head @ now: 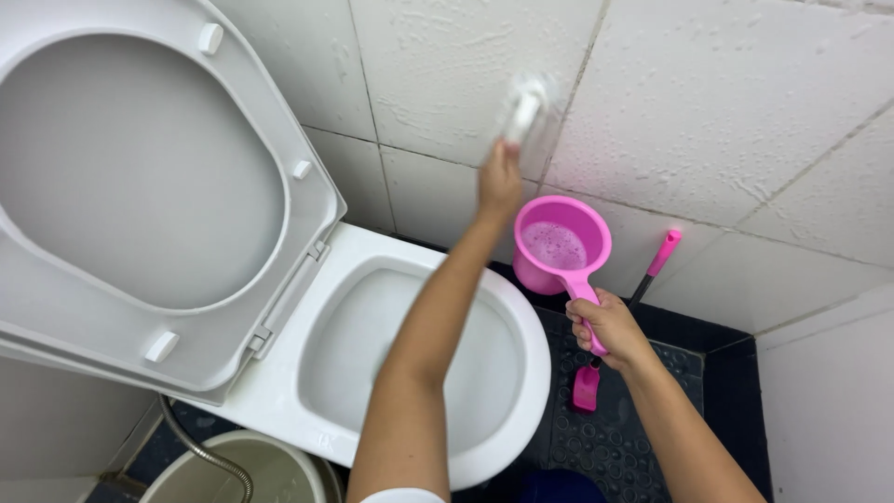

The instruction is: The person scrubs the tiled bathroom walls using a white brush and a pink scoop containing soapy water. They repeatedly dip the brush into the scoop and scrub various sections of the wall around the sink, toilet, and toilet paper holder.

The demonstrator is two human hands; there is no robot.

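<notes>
Scrubbing white wall tiles (745,102), brush (524,107), toilet (521,373)

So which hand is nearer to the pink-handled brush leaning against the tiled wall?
Right. The right hand grips the pink plastic dipper's handle just in front of the pink-handled brush. The left hand is higher on the wall, holding a blurred white scrubber.
</notes>
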